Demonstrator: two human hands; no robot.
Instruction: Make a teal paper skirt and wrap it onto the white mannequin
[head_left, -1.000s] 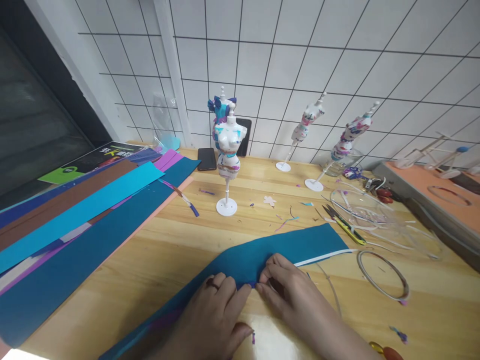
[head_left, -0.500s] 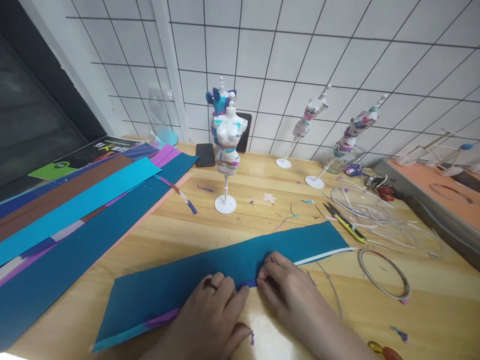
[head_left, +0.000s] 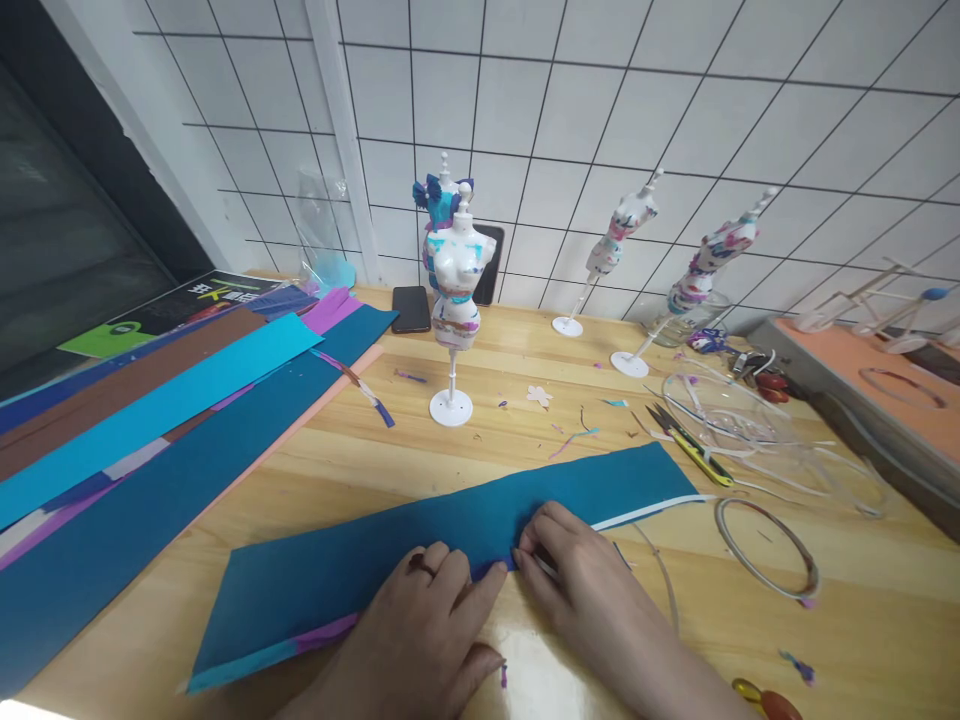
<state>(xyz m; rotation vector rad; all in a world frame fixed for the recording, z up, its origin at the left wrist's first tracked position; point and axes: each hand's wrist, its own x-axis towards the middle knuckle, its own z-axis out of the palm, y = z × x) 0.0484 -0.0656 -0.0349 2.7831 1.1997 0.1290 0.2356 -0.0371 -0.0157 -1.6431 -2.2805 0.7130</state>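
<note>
My left hand [head_left: 424, 625], thumb apart from bent fingers, presses the long, teal, paper-like strip [head_left: 300, 570] onto the pale wooden table [head_left: 367, 455], probably so it cannot slide. My right hand [head_left: 581, 570] pinches its near edge, perhaps keeping the narrow white band [head_left: 641, 512] aligned.

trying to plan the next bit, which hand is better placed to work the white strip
Likely the right hand: it touches the sheet beside the exposed white strip, while the left hand is farther from it.
</note>
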